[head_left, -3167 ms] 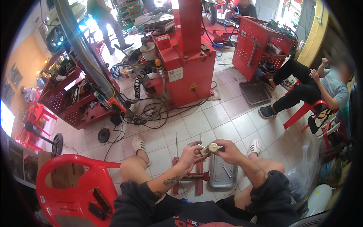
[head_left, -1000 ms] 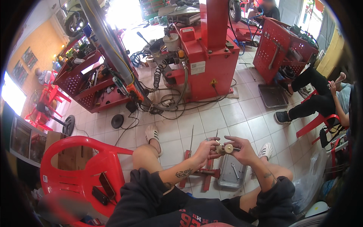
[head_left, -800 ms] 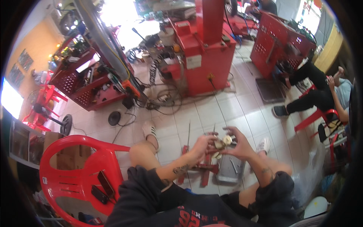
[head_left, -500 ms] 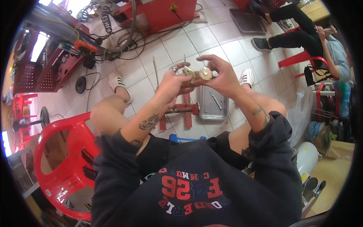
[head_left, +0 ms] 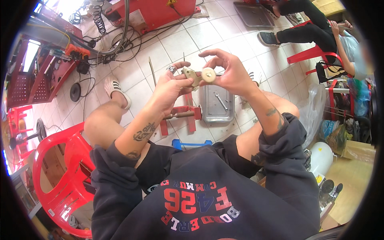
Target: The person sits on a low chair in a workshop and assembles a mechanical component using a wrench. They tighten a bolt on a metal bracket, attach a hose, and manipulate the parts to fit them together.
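Between the fingers of my left hand [head_left: 172, 85] is a flat brass-coloured metal bracket [head_left: 190, 75] with holes. My right hand [head_left: 229, 74] pinches a round cream-coloured knob-like disc [head_left: 208, 75], which has a small raised centre. Disc and bracket lie close against each other; whether they are joined I cannot tell. The remaining fingers of my right hand are curled and raised off the disc. Below my hands, a grey metal tray [head_left: 206, 115] on the floor holds a wrench [head_left: 221, 101]. Beside it is a red metal stand [head_left: 192, 124] with a horizontal rod.
A red plastic chair [head_left: 44, 149] is at my left. Red machinery [head_left: 156, 14] with hoses and cables stands beyond. Another person sits on a red chair [head_left: 306, 55] at the far right, near a second dark tray [head_left: 254, 14]. A white cylinder tank [head_left: 321, 157] is at my right.
The view has shifted, so everything appears a little further left. The disc has turned slightly to face the camera more, and both hands keep their hold.
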`<state>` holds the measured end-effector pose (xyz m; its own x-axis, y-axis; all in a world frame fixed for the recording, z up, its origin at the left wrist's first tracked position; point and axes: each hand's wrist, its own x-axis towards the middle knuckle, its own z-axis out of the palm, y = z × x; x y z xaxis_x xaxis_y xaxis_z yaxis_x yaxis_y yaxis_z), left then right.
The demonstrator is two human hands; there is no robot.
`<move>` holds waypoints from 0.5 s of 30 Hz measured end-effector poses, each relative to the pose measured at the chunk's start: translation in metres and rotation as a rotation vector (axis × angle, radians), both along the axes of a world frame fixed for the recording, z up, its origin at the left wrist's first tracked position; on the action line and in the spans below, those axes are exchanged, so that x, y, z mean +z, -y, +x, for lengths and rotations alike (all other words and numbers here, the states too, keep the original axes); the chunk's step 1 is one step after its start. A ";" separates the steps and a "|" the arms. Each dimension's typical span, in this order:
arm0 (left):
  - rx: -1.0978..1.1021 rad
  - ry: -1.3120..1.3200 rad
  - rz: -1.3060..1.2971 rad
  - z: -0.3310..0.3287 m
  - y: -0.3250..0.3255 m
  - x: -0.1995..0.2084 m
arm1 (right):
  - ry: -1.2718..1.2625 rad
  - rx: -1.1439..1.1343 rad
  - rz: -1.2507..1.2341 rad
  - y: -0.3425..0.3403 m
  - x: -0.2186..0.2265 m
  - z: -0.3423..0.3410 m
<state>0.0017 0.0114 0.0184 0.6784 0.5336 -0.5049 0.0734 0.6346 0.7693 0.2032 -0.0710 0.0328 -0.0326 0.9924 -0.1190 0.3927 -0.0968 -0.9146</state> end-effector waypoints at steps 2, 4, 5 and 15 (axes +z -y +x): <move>-0.011 -0.009 0.020 0.000 0.001 0.001 | 0.108 -0.019 0.062 0.000 0.002 -0.003; -0.010 -0.008 0.030 0.000 0.002 0.001 | 0.132 -0.011 0.205 0.000 0.000 -0.003; -0.001 -0.005 0.028 0.000 0.002 0.000 | 0.123 -0.010 0.247 0.001 0.000 -0.003; -0.040 0.019 0.041 0.000 0.000 -0.004 | 0.105 -0.014 0.186 0.003 -0.005 -0.007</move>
